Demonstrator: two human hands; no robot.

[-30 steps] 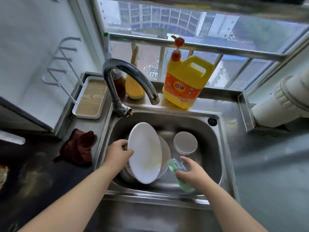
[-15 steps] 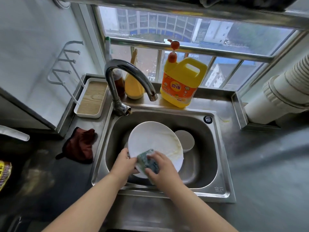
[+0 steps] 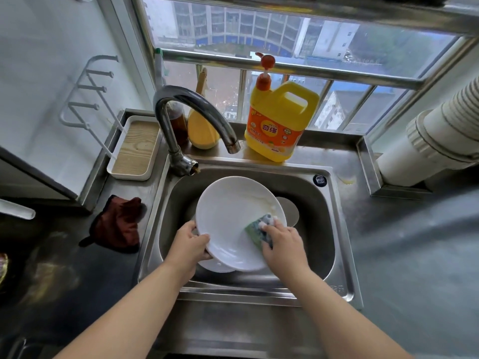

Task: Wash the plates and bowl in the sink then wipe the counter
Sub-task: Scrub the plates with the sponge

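Observation:
A white plate [image 3: 230,216] is tilted up inside the steel sink [image 3: 337,229]. My left hand [image 3: 190,244] grips the plate's lower left rim. My right hand [image 3: 282,244] holds a green and blue sponge [image 3: 256,229] and presses it on the plate's right side, where there is foam. Under the held plate lies a second white plate [image 3: 217,266], mostly hidden. Behind it, at the sink's right, a small pale bowl [image 3: 290,211] peeks out.
A curved faucet [image 3: 186,112] arches over the sink's back left. A yellow detergent jug [image 3: 277,123] stands on the sill behind. A dark red cloth [image 3: 119,224] lies on the counter left of the sink. A white tray [image 3: 134,149] sits at the back left.
The plate has turned from edge-on to face up. My right hand brought the sponge from the sink floor onto the plate and slid it from the lower left rim to the right side.

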